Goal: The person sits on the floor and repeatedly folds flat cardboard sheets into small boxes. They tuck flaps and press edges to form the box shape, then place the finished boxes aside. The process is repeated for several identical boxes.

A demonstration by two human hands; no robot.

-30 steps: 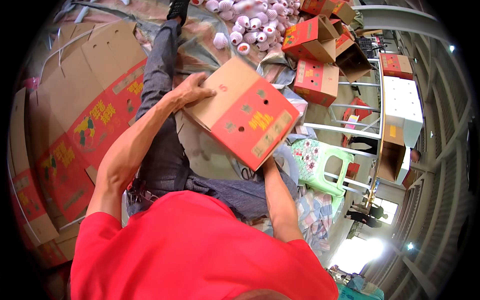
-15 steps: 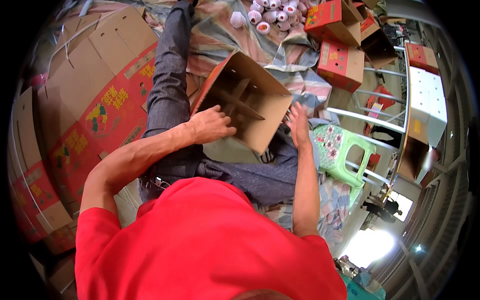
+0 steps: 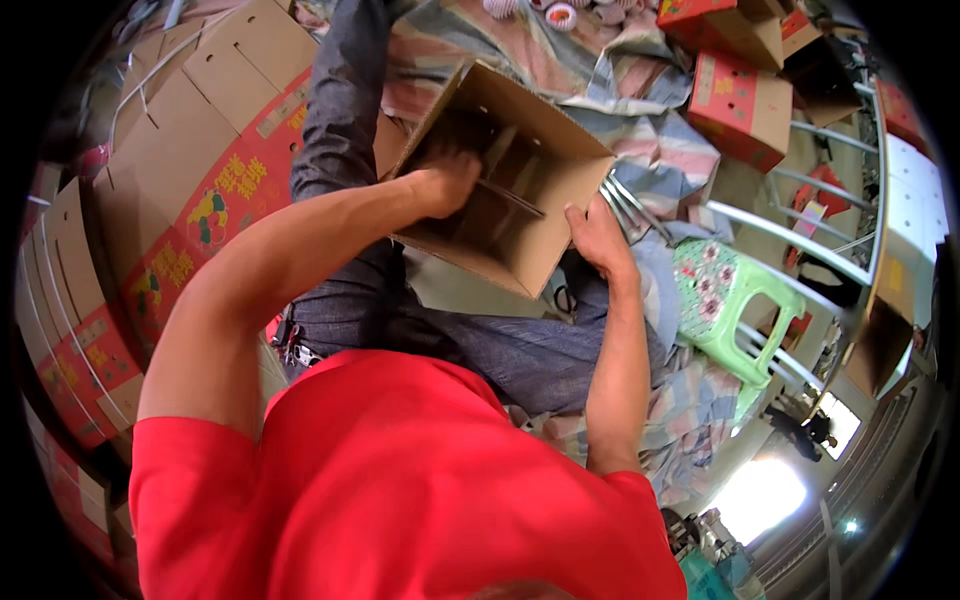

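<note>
- Large yellow characters (image 3: 238, 175) and a colourful fruit picture (image 3: 208, 218) are printed on the red band of the flattened cartons (image 3: 180, 160) stacked at left.
- The red-and-tan carton (image 3: 740, 105) at the far right also has printing on its red face, too small to make out.
- A cardboard box (image 3: 560, 185) is in front of the person, tilted with its mouth toward the viewer, between the legs in dark trousers (image 3: 340, 130); a cardboard divider (image 3: 510, 198) is inside it.
- A green stool (image 3: 770, 310) with a flowered seat is near the right forearm, and pale metal bars (image 3: 780, 239) run beyond it.
- Striped sheeting (image 3: 430, 70) covers the ground on the far side; a few net-wrapped fruits (image 3: 561, 16) show at the far edge.
- Of the hands, the left hand (image 3: 448, 182) reaches into the box's mouth from the left, blurred; whether its fingers grip anything cannot be told.
- The right hand (image 3: 600, 238) pinches the box's right wall, thumb over the rim, fingers outside.
</note>
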